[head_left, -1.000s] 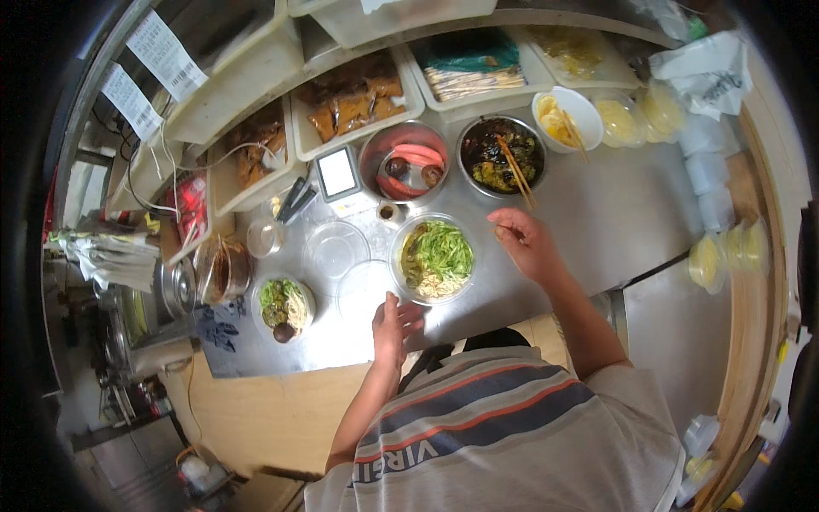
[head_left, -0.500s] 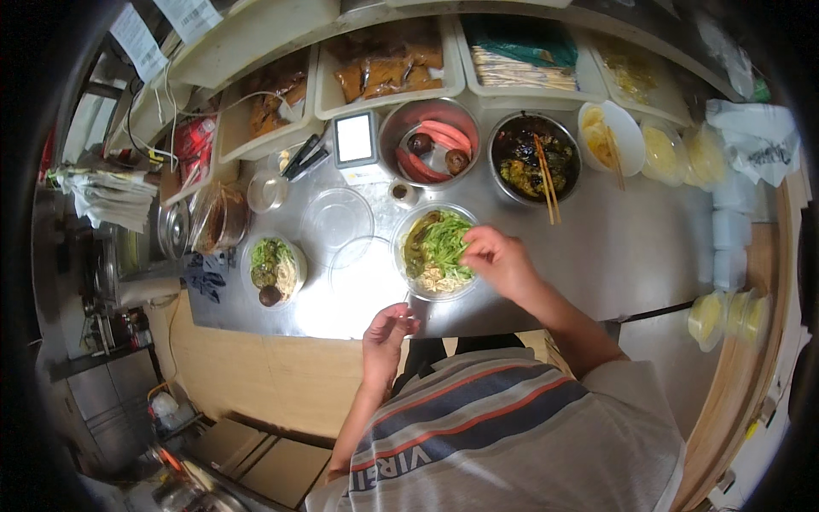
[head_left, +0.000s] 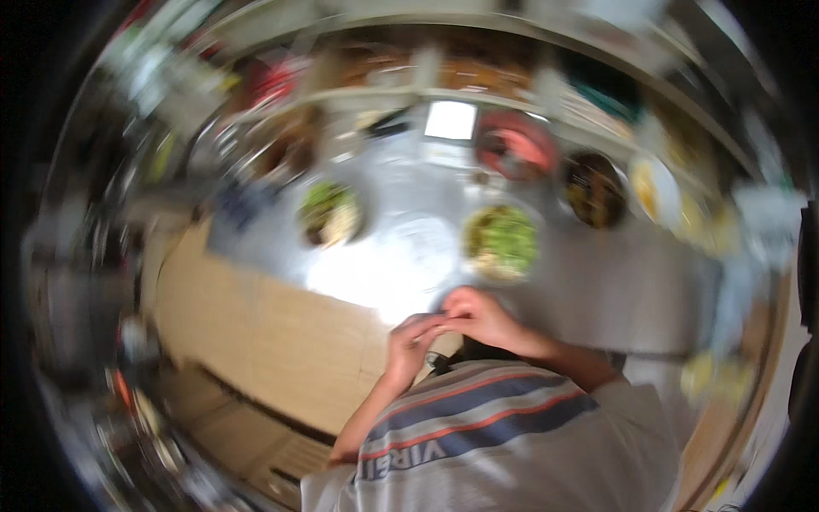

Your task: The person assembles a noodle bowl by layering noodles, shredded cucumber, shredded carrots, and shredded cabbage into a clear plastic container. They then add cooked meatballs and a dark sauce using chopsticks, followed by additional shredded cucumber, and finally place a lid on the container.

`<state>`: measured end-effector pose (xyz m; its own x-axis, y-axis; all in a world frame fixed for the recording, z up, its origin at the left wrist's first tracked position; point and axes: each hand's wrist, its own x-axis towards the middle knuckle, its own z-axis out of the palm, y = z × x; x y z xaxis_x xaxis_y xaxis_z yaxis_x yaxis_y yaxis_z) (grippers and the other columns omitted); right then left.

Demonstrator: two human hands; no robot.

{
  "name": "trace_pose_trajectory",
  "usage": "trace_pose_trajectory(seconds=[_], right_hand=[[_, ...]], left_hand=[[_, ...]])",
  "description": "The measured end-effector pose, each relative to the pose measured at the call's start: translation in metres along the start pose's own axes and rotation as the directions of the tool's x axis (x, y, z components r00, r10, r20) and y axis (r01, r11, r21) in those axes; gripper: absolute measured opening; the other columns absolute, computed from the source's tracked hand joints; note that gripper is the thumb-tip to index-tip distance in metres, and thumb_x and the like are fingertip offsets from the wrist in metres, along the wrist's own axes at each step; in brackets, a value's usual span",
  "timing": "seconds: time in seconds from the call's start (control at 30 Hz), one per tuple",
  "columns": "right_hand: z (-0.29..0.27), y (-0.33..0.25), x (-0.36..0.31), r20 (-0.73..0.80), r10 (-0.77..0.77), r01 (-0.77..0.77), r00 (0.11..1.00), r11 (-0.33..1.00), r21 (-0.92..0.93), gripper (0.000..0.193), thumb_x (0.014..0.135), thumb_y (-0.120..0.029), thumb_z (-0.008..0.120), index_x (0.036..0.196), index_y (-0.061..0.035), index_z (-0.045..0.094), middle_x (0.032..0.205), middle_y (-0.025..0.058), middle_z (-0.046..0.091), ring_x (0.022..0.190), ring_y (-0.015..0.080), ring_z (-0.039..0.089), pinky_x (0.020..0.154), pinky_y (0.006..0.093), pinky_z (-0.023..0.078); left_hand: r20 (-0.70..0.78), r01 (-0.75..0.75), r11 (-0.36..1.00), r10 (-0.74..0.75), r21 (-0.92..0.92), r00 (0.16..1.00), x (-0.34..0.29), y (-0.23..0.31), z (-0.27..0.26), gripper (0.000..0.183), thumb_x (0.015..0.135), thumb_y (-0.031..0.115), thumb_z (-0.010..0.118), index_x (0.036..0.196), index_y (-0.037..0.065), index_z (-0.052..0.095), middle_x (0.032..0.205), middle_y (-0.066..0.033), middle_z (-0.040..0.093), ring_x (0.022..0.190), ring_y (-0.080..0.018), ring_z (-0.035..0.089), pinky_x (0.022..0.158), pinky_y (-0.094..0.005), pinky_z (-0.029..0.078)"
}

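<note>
My left hand (head_left: 413, 345) and my right hand (head_left: 486, 320) meet at the near edge of the metal table, their fingertips touching. The fingers of both are curled and closed together; whatever may lie between them is too small and blurred to make out. Just beyond the right hand stands a round bowl of green vegetable shreds with pale shreds (head_left: 503, 243), touched by neither hand. Farther left is a second bowl with greens, pale shreds and a dark round piece (head_left: 330, 213).
Along the back are a scale with a lit screen (head_left: 450, 121), a metal bowl with pink sausages (head_left: 516, 143), a bowl of dark food with chopsticks (head_left: 595, 189) and a white bowl of yellow food (head_left: 654, 191). Flattened cardboard (head_left: 256, 333) lies below the table's left side.
My view has swung left, so the table appears shifted right and smeared. My right hand has left the bowl of greens and come back to meet my left hand.
</note>
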<state>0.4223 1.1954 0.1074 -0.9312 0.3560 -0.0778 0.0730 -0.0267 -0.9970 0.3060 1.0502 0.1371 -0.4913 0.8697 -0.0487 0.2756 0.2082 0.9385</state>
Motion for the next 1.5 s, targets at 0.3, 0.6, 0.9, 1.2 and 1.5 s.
trace_pose_trajectory(seconds=[0.3,0.6,0.9,1.2,1.5], right_hand=[[0.113,-0.044,0.020,0.302,0.320,-0.314,0.898,0.947,-0.070,0.017,0.088,-0.003,0.061,0.103,-0.0023,0.054,0.083,0.0022,0.061,0.075,0.0082,0.059,0.065,0.0200,0.045],[0.195,-0.044,0.040,0.392,0.189,-0.066,0.901,0.950,-0.306,0.021,0.088,-0.009,0.060,0.108,-0.0032,0.057,0.092,0.0061,0.064,0.084,0.0138,0.060,0.076,0.0283,0.050],[0.158,-0.045,0.041,0.271,-0.114,0.268,0.956,0.716,-0.644,0.019,0.081,-0.018,0.064,0.096,-0.0064,0.063,0.089,0.0115,0.063,0.083,0.0306,0.062,0.073,0.0396,0.050],[-0.138,-0.038,0.081,-0.546,-0.160,-0.437,0.823,0.437,-0.786,0.021,0.079,-0.014,0.062,0.099,-0.0117,0.066,0.095,0.0124,0.065,0.086,0.0313,0.063,0.076,0.0411,0.050],[-0.247,0.024,0.181,-0.223,-0.067,-0.208,0.973,0.176,-0.962,0.053,0.064,-0.006,0.073,0.116,-0.0083,0.059,0.113,0.0079,0.058,0.114,0.0274,0.049,0.095,0.0366,0.042]], left_hand=[[-0.653,0.071,0.992,0.015,0.106,0.758,-0.183,-0.029,-0.073,0.012,0.084,0.011,0.064,0.094,0.004,0.067,0.092,-0.0106,0.066,0.083,-0.0272,0.063,0.073,-0.0350,0.051],[-0.705,0.412,0.690,0.695,0.596,-0.143,-0.581,0.038,-0.181,0.022,0.089,0.011,0.051,0.101,-0.004,0.062,0.107,-0.0190,0.061,0.098,-0.0286,0.059,0.085,-0.0435,0.050],[-0.899,0.752,0.559,0.426,0.349,0.101,-0.411,-0.173,-0.272,0.027,0.090,0.018,0.050,0.103,-0.002,0.063,0.105,-0.0180,0.063,0.097,-0.0289,0.060,0.085,-0.0415,0.050],[-0.869,0.834,0.418,-0.178,0.359,0.462,-0.306,-0.251,-0.167,0.031,0.092,0.025,0.050,0.105,-0.001,0.063,0.103,-0.0170,0.065,0.096,-0.0293,0.061,0.086,-0.0394,0.049],[-0.709,0.924,0.120,-0.609,0.362,0.356,-0.284,-0.250,-0.129,0.036,0.093,0.031,0.049,0.106,0.001,0.064,0.101,-0.0159,0.067,0.095,-0.0296,0.063,0.086,-0.0374,0.049]])
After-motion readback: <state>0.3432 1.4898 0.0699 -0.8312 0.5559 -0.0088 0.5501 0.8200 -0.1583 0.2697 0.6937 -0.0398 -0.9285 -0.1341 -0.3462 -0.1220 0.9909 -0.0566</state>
